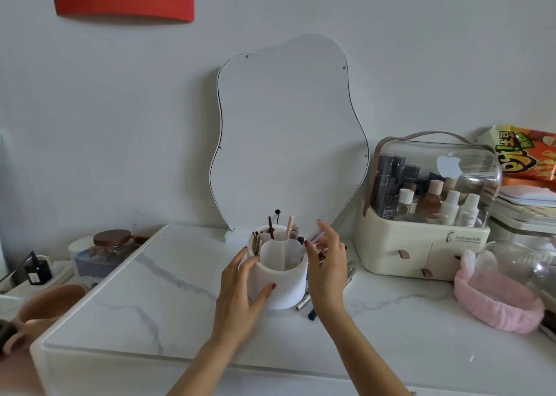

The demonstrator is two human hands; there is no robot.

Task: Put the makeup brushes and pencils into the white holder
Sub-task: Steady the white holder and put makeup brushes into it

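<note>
The white holder (pixel 282 287) stands on the marble tabletop, a round cup split into compartments. Several brushes and pencils (pixel 272 230) stand upright in its rear compartments; the front compartment looks empty. My left hand (pixel 240 296) wraps around the holder's left side, thumb on its front wall. My right hand (pixel 326 263) hovers at the holder's right rim, fingers pinching a thin pale pencil (pixel 314 239) that slants toward the opening. More pencils (pixel 305 301) lie flat on the table behind and below my right hand, partly hidden by it.
A wavy mirror (pixel 288 130) leans on the wall behind the holder. A cream cosmetics case (pixel 421 245) with a clear dome stands to the right, a pink headband (pixel 496 302) in front of it. A lidded jar (pixel 111 245) and a black bottle (pixel 37 270) sit left.
</note>
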